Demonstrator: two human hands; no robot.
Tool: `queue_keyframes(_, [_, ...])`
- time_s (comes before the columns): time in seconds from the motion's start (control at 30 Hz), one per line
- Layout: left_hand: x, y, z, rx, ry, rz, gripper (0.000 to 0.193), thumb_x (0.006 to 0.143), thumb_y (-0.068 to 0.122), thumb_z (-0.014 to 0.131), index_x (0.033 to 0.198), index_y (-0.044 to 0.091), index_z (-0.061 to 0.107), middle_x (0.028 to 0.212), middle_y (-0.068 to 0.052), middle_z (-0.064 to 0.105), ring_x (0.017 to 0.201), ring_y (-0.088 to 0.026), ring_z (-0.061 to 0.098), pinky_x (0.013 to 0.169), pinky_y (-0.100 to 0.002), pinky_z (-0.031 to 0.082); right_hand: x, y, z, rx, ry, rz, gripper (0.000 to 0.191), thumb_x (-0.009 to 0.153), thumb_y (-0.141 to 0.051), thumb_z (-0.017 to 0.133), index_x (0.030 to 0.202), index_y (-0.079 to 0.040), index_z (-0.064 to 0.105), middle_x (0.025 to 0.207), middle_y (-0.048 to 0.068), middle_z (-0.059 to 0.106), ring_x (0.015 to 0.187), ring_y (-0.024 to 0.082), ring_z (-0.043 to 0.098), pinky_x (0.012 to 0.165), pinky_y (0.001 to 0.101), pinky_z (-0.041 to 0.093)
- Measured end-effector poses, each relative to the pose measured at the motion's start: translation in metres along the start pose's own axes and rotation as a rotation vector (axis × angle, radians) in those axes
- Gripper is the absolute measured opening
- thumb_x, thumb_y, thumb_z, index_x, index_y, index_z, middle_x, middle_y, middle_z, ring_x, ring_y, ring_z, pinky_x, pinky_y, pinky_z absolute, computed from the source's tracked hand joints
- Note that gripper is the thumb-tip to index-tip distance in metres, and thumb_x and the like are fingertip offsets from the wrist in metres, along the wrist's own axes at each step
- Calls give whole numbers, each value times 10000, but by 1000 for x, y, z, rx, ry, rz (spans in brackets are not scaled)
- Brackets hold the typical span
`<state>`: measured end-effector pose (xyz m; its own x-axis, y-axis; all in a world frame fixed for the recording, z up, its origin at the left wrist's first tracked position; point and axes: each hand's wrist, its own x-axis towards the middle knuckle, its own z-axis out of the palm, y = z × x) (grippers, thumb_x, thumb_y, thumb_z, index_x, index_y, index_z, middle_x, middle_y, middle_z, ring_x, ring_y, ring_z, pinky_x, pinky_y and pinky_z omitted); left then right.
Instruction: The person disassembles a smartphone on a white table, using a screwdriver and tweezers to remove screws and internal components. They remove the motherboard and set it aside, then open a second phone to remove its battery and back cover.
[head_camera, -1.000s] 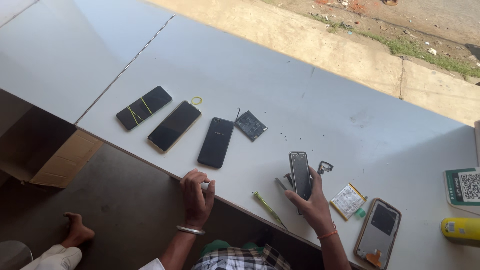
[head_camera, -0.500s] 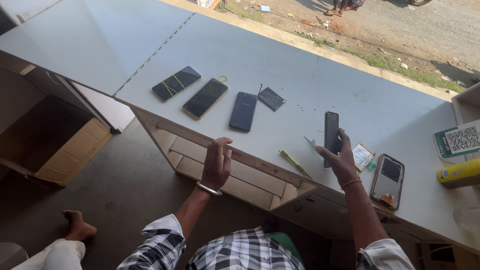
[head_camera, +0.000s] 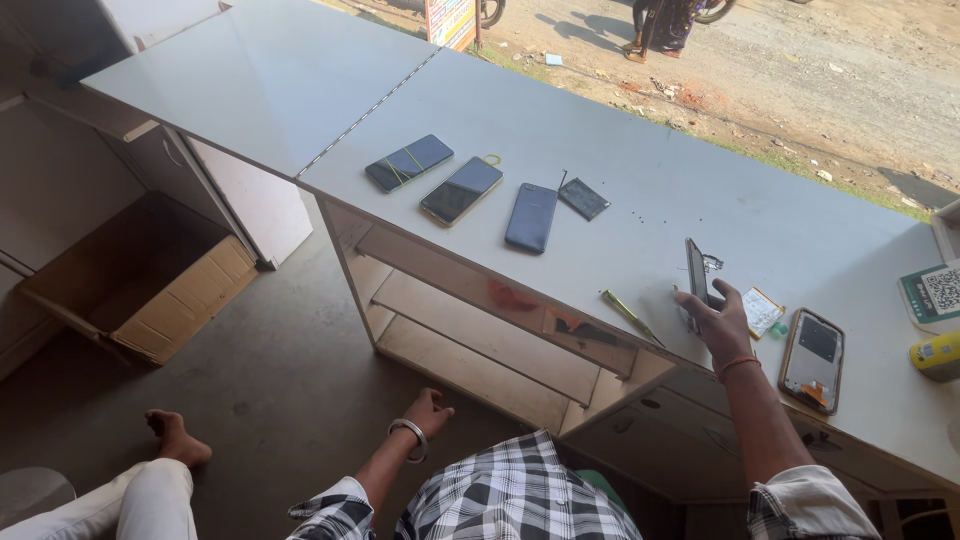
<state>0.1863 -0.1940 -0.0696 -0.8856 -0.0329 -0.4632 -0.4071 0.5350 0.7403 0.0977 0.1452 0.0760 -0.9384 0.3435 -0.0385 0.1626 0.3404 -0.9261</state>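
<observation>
Hands: right hand (head_camera: 722, 322) is raised at the worktop (head_camera: 640, 130) edge, fingers closed on a dark phone (head_camera: 696, 272) held upright on its long edge; left hand (head_camera: 428, 412) is lowered below the worktop with fingers loosely curled, nothing held. Beside the held phone: a green-handled screwdriver (head_camera: 628, 315), a small yellow-edged flat part (head_camera: 764, 311), an opened phone shell (head_camera: 811, 360). Further left, three phones in a row, with a small dark flat part (head_camera: 583, 199) just beyond them. Handling judged best if the phone is gripped by its edges and kept over the worktop, clear of the loose parts
</observation>
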Motion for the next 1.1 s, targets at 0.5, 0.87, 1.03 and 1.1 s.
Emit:
queue_keyframes(0.5, [21,127,14,940,-155,592,747,815,369,775,1472,270,434,1665,-197,147,1409,-377,400,1116,-448,401,-27,-14,-12,61,-17,34,1049,754,-364,830,1551,19,267,1364,224,600,1169,249,631,976,374,508])
queue_keyframes(0.87, [46,155,7,1137,-5,344,627,852,375,687,1455,258,559,1485,-119,535,1326,-337,556,1083,-475,452,-39,-12,-15,84,-39,21,1007,756,-433,806,1535,17,352,1345,199,619,1120,230,633,949,354,483])
queue_keyframes(1.03, [36,105,-38,1164,-103,-3,633,837,502,689,1393,206,625,1436,-113,598,1289,-332,603,1063,-473,481,-39,-11,-8,39,-15,8,964,764,-433,814,1511,24,413,1335,212,614,1111,238,626,921,358,491])
queue_keyframes(1.1, [35,99,-41,1153,-209,4,652,830,552,690,1368,185,651,1416,-110,623,1274,-330,622,1055,-472,493,-40,-11,-6,15,2,-10,957,758,-423,824,1504,19,418,1337,219,615,1112,242,626,910,367,500])
